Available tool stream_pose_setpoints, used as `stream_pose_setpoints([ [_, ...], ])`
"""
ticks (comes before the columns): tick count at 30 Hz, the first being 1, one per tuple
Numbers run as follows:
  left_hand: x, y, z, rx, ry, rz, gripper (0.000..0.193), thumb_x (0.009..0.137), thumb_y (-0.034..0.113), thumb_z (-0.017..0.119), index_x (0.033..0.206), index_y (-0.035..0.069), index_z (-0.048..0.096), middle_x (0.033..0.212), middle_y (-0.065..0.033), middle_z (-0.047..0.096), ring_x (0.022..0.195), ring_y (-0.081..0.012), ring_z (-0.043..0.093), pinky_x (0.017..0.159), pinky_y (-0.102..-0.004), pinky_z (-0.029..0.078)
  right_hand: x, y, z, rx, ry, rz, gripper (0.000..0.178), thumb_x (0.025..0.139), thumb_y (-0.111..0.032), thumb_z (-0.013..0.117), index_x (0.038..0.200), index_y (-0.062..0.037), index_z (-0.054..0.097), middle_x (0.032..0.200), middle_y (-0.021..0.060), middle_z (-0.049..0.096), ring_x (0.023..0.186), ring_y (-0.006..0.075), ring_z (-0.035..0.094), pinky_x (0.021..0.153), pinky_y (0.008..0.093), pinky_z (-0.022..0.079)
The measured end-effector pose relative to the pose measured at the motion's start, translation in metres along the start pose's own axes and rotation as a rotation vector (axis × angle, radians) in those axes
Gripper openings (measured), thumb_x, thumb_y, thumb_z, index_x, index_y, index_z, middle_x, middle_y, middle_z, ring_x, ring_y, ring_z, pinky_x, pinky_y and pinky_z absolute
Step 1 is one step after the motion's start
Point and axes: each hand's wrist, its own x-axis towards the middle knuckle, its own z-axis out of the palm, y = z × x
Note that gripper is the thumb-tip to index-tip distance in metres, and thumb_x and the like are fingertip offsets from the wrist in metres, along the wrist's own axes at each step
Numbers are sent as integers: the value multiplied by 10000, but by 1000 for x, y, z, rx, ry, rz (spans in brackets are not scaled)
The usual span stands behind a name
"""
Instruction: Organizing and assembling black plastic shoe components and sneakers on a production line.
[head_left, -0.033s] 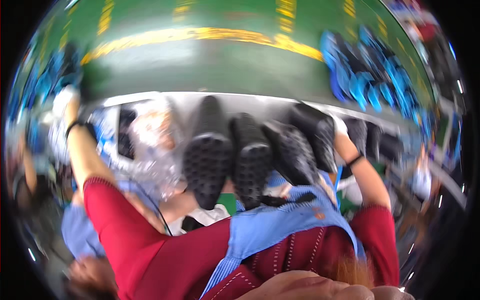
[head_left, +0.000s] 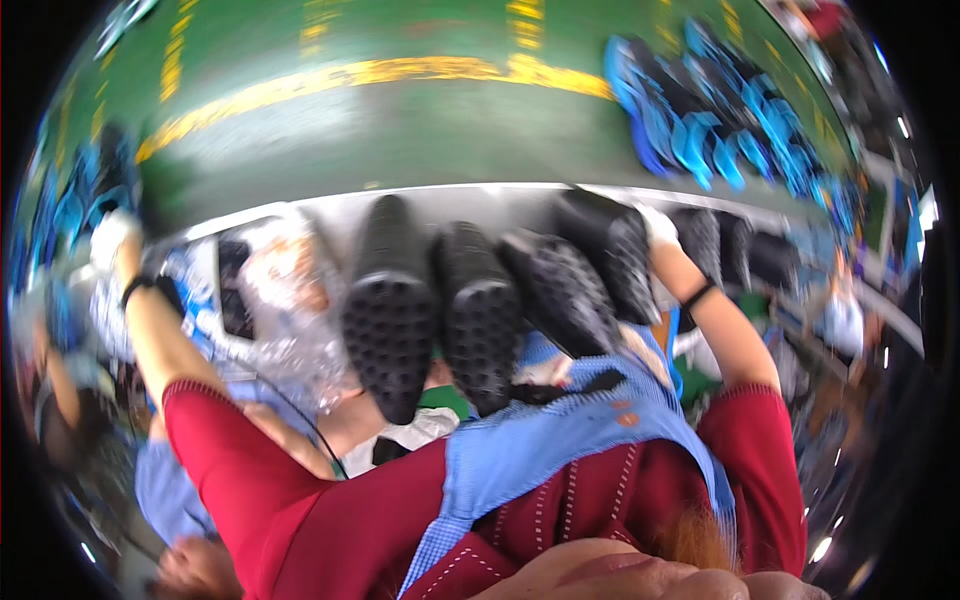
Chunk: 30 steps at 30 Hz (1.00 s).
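Right hand (head_left: 655,228) grips a black shoe (head_left: 620,262) at the tray's (head_left: 330,205) far edge, soles up (studs showing); left hand (head_left: 108,238) reaches aside, grip unclear

1. Left hand (head_left: 108,238) in a white glove, raised at the far left edge near blurred blue-and-black shoes (head_left: 85,190); grip unclear.
2. Right hand (head_left: 655,228) in a white glove, pressed against a black studded shoe (head_left: 618,262).
3. Three more black shoes (head_left: 470,320) in a row, soles toward the camera, beside crumpled clear plastic (head_left: 290,310).
4. Green floor (head_left: 400,130) with a yellow line (head_left: 380,75) beyond.
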Motion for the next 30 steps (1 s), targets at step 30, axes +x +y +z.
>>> stream_pose_setpoints([
  [30,-78,352,-401,-872,-213,635,409,787,402,585,900,17,667,851,-202,647,806,-334,626,741,-407,480,75,105,-68,-267,739,-709,219,835,-98,488,956,-23,655,1056,113,611,1086,270,500,952,335,403],
])
